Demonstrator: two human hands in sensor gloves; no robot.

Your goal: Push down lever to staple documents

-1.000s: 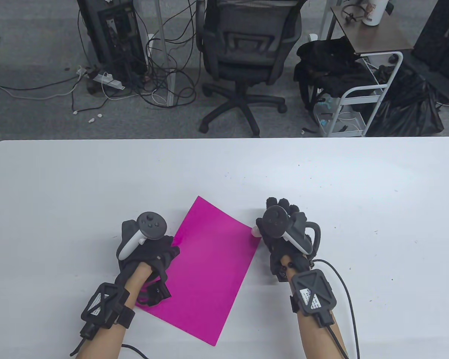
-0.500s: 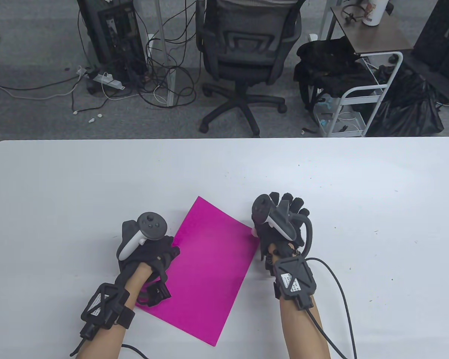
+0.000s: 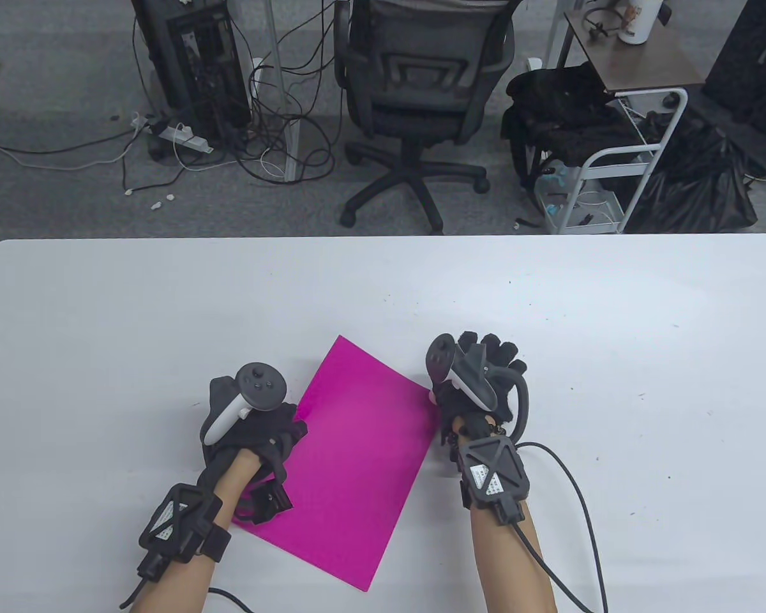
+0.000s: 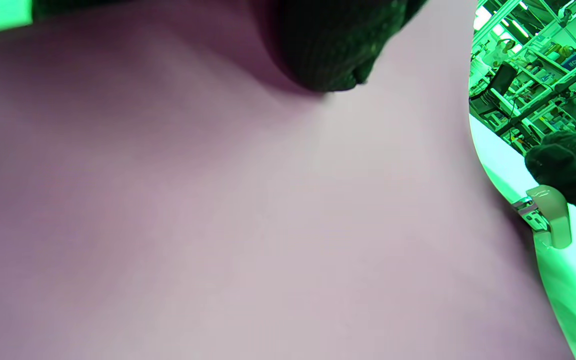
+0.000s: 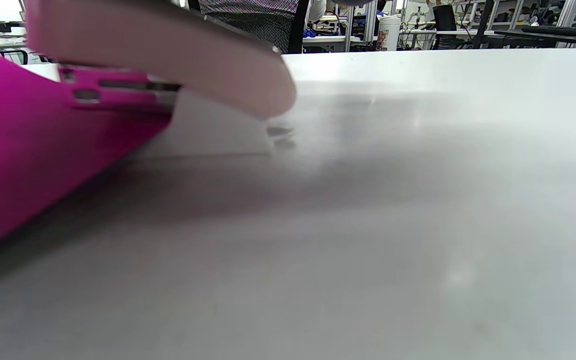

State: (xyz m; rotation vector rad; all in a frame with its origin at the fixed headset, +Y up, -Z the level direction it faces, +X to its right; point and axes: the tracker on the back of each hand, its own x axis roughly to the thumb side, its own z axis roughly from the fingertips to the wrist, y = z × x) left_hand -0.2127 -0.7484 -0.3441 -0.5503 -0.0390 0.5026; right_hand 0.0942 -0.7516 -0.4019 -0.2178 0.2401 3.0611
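A gloved right hand [image 3: 479,389] sits on top of a small pale stapler [image 5: 168,55] at the right-hand corner of a magenta sheet [image 3: 351,460] on a white table [image 3: 613,319]. The hand covers the stapler from above, so how its fingers lie on the lever cannot be told. The left hand [image 3: 249,434] rests flat on the sheet's left edge, pinning it, fingers laid down rather than pinching.

The step appears to be the press itself. To do it well, the push should likely come straight down through the stapler's front end, with the left hand keeping the paper from sliding, and the corner should sit fully inside the mouth before the lever closes. A sideways lean could skew the staple or tip the stapler off its base.

The stapler is pinkish-white with a rounded nose and a metal magazine showing beneath the top arm. In the right wrist view the arm slants over the paper's raised edge. Only a sliver of it shows from overhead, beside the right thumb. The sheet lies diagonally, flat and uncreased.
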